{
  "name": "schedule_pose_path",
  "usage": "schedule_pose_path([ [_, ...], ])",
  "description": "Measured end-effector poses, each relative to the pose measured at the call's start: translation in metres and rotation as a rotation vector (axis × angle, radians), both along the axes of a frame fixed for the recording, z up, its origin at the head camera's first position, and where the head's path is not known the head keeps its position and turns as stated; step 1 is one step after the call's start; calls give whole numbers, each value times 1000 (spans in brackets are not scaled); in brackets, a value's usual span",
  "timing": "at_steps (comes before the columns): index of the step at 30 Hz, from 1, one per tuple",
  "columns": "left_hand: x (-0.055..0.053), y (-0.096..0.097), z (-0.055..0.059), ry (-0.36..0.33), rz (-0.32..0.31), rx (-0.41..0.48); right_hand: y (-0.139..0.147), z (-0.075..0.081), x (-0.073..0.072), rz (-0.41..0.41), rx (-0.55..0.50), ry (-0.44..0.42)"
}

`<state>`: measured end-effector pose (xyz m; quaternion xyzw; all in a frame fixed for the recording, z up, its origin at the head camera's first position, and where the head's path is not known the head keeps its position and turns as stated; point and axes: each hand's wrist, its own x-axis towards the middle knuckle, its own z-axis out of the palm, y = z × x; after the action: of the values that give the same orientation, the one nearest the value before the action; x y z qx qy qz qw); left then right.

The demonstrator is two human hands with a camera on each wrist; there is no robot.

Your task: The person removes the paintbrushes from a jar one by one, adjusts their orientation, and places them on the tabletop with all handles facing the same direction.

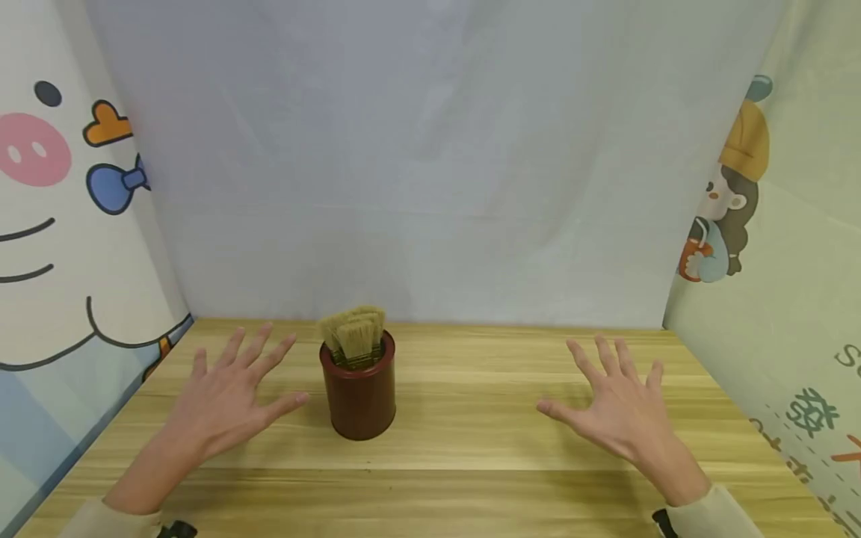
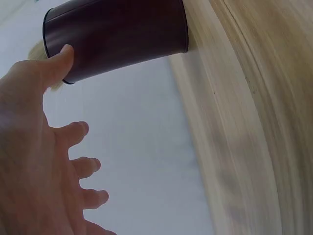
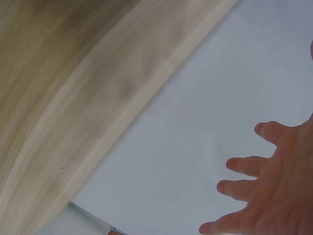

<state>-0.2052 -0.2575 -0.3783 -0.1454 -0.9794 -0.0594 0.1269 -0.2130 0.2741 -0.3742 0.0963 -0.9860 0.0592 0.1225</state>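
Observation:
A dark red-brown cylindrical holder [image 1: 361,407] stands upright on the wooden table, left of the middle. Several flat bristle brushes [image 1: 356,334] sit in it, bristles up, their handles hidden inside. My left hand [image 1: 225,400] hovers over the table just left of the holder, fingers spread and palm down, holding nothing. In the left wrist view its thumb [image 2: 61,61] overlaps the holder's side [image 2: 117,39] near the rim. On the far right my right hand [image 1: 622,411] is spread above the table too, with nothing in it and well apart from the holder.
The wooden table [image 1: 464,426] reaches back to a plain pale cloth [image 1: 430,164]. A cartoon-printed cloth [image 1: 60,246] hangs along the left side, and another printed cloth [image 1: 794,299] along the right.

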Motion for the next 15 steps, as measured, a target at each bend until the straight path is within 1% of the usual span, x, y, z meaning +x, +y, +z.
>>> schedule_pose_path([
  [4,2,4,1,-10,-36,42,-10,2,7,16,-22,4],
  [6,3,7,1,-23,-54,77,-17,3,11,34,-33,13],
  [10,6,13,-1,-51,-82,160,-31,7,18,85,-63,30],
  [15,8,21,-3,-96,-99,284,-49,11,21,162,-152,2],
])
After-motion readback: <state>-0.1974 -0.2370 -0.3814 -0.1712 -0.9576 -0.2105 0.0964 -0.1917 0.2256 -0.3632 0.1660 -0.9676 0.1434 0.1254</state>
